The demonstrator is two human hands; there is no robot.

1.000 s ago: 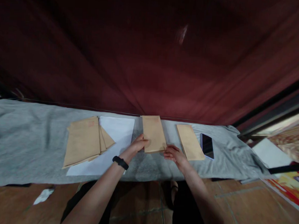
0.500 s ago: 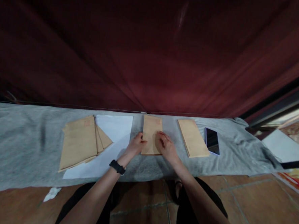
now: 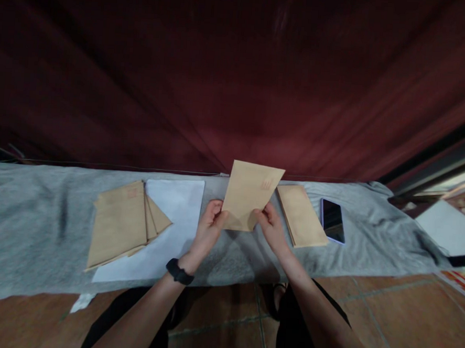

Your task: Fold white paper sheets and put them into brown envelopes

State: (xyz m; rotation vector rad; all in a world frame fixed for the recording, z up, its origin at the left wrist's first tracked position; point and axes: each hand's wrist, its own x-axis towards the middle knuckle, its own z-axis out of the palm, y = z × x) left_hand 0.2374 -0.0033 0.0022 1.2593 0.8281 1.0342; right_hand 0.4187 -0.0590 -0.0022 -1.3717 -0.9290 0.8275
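Note:
A brown paper envelope [image 3: 250,193] with a small red printed mark near its upper right corner is held up off the grey cloth, tilted toward me. My left hand [image 3: 210,222] grips its lower left edge, thumb in front and fingers curled behind. On the lower right edge, my right hand [image 3: 271,226] pinches it the same way. To the right lies a neat stack of brown envelopes [image 3: 303,217]. Left of my hands, several envelopes [image 3: 121,219] lie in a loose, fanned pile, partly over white paper [image 3: 183,213].
A phone [image 3: 332,220] with a pale purple edge lies right of the stack. Grey cloth [image 3: 32,225] covers the narrow surface, backed by a dark red upright panel [image 3: 230,90]. A crumpled white scrap [image 3: 82,302] lies on the tiled floor [image 3: 215,320].
The envelope that lay flat between my hands is now lifted and tilted up. My right hand has moved from resting on it to gripping its right edge.

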